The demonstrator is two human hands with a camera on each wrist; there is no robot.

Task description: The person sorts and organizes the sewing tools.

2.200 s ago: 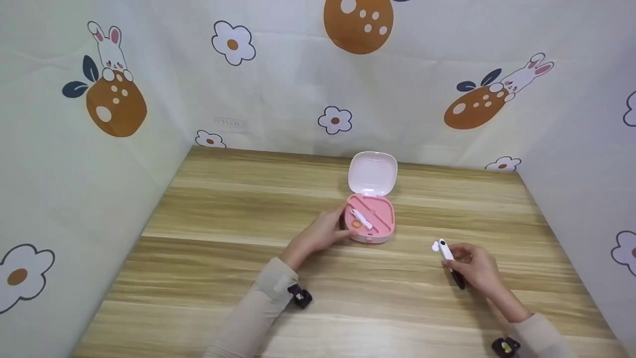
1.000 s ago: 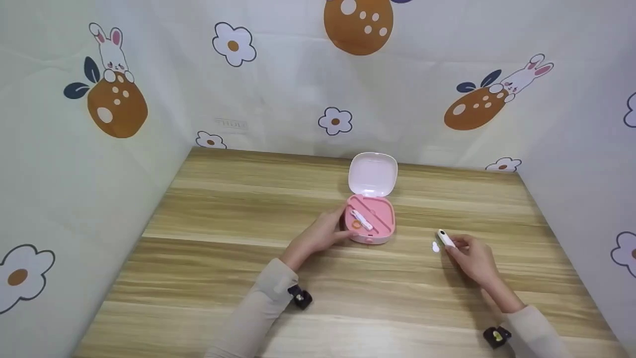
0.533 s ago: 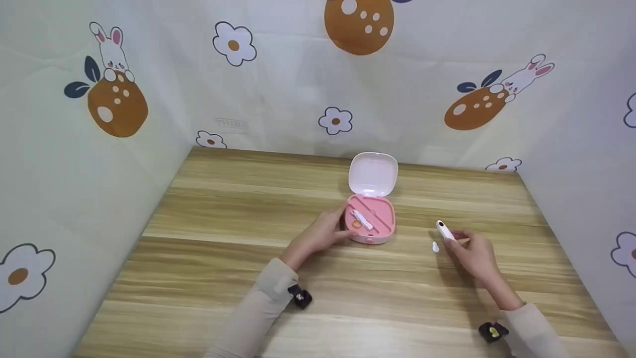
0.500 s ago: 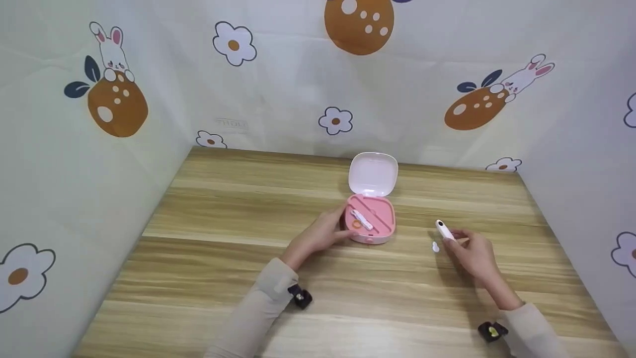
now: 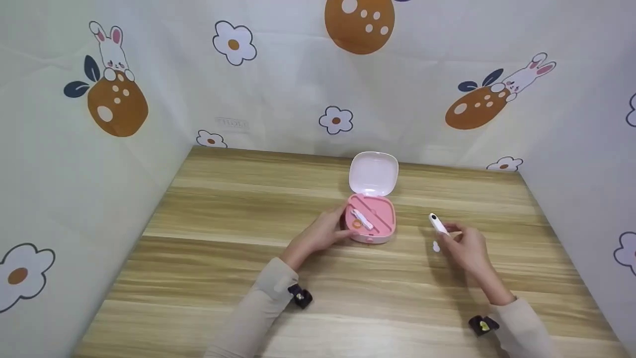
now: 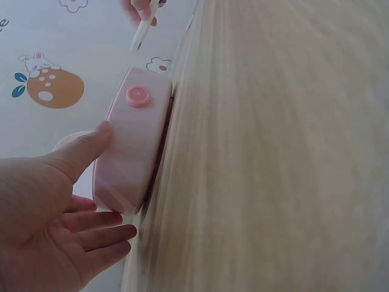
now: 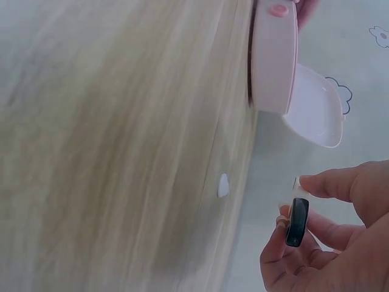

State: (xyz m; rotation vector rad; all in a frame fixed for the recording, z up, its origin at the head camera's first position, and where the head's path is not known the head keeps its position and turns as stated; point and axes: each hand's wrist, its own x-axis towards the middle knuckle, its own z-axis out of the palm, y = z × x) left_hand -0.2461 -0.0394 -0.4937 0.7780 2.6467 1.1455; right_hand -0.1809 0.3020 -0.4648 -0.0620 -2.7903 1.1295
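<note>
The pink case (image 5: 370, 239) stands with its white lid (image 5: 373, 174) swung up at the back. My left hand (image 5: 320, 233) holds its left side, thumb at the front edge and fingers along the side. Inside, a small white stick-shaped piece (image 5: 361, 219) and an orange ring (image 5: 357, 224) lie left of the diagonal groove. My right hand (image 5: 467, 248) pinches a slim white tool with a dark end (image 7: 298, 222) between thumb and fingers, raised above the table right of the case. Beneath that hand lies a small white flat piece (image 5: 436, 246).
The wood-grain table (image 5: 238, 199) meets a printed cloth wall (image 5: 278, 74) behind and on both sides. Small black cameras sit at the left wrist (image 5: 300, 296) and the right wrist (image 5: 483, 325).
My right hand has lifted the slim white tool and moved it up and left, away from the small white piece, which stays on the table. The left hand and case have not moved.
</note>
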